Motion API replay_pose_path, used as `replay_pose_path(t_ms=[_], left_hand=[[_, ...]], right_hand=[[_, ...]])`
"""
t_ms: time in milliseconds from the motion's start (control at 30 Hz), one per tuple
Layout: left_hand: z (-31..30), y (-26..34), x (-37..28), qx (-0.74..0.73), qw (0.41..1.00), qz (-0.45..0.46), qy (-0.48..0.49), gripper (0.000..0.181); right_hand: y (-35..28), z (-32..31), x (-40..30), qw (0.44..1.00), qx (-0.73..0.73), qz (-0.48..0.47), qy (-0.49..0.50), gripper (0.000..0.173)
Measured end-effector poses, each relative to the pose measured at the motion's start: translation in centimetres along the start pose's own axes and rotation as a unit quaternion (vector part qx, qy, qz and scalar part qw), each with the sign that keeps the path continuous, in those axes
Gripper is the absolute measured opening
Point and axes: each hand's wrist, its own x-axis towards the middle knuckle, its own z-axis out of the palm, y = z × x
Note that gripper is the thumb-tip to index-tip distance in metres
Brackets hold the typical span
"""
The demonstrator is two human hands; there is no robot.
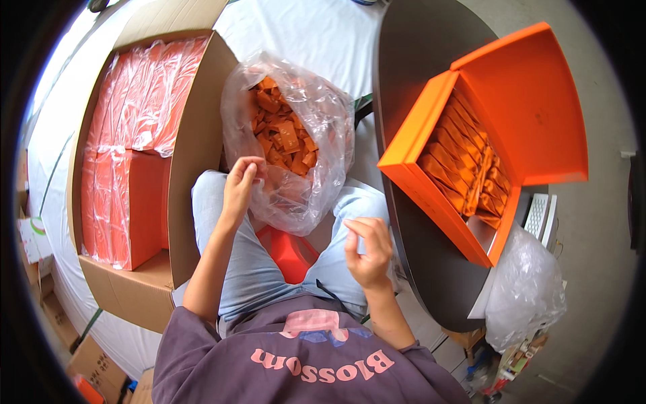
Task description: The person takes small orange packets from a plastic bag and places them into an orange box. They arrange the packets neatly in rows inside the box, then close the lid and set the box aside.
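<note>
A clear plastic bag (330,121) stands between my knees, its mouth showing many small orange packets (287,136). With finger and thumb together, my left hand (239,189) pinches the bag's near left rim. My right hand (371,250) hovers over my right thigh, fingers curled, with a small gap between thumb and forefinger and nothing visible in it. To the right, an orange gift box (404,151) lies tilted on a dark round-ended table (429,272). Its lid (545,106) is raised, and pleated orange satin cloth (454,156) lines the inside.
At left, an open cardboard carton (197,126) holds several orange boxes (146,96) in plastic wrap. A red stool (290,255) shows between my legs. Crumpled clear plastic (527,288) hangs by the table's edge, near a white perforated object (537,214). More cartons (96,368) stand at lower left.
</note>
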Motion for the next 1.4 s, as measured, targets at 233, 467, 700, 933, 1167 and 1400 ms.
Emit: replay_pose_path(t_ms=[233, 467, 700, 933, 1167, 1400], left_hand=[[-5.2, 0.7, 8.5, -0.071, 0.986, 0.014, 0.150, 0.020], [-5.6, -1.7, 18.7, -0.201, 0.964, -0.102, 0.140, 0.024], [-6.3, -2.5, 21.1, -0.261, 0.941, -0.162, 0.142, 0.027], [-6.7, -2.4, 20.8, -0.276, 0.926, -0.183, 0.184, 0.028], [-6.0, -2.3, 20.6, -0.280, 0.927, -0.177, 0.177, 0.029], [-5.1, -2.9, 21.2, -0.275, 0.928, -0.181, 0.172, 0.027]], right_hand=[[12.7, 21.1, -0.4, 0.911, 0.104, 0.339, -0.210, 0.026], [24.7, 34.1, 0.7, 0.836, -0.030, 0.402, -0.373, 0.043], [29.8, 43.7, -3.9, 0.837, 0.033, 0.427, -0.342, 0.060], [21.9, 47.6, -1.7, 0.812, 0.052, 0.432, -0.389, 0.068], [21.8, 49.2, -1.7, 0.822, 0.070, 0.421, -0.378, 0.067], [22.1, 48.4, -0.2, 0.820, 0.123, 0.428, -0.360, 0.067]])
